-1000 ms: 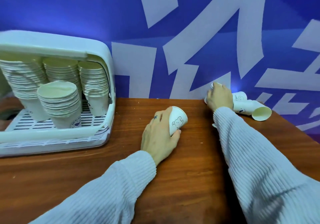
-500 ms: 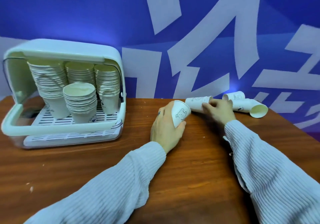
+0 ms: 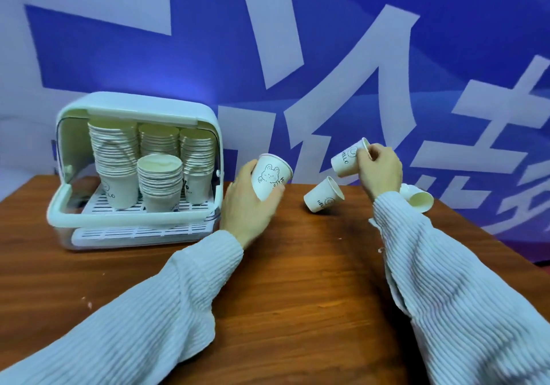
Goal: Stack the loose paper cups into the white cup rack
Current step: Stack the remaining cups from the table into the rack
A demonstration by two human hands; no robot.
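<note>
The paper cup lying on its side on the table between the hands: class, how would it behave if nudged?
The paper cup probably rolls in a curve, since it lies on its side and tapers. Thin paper suggests it is light and crushes easily.

A wooden desk [image 3: 297, 295] fills the lower part of the view. Its surface is reddish brown, with dark grain lines that run mostly from left to right. A few small pale crumbs [image 3: 89, 305] lie on the desk near its left front area, and some more small white bits lie further to the right. Behind the desk stands a blue wall banner [image 3: 184, 57]. It carries very large white strokes [image 3: 395, 66], like parts of big characters, which are cut off by the picture edges.
</note>
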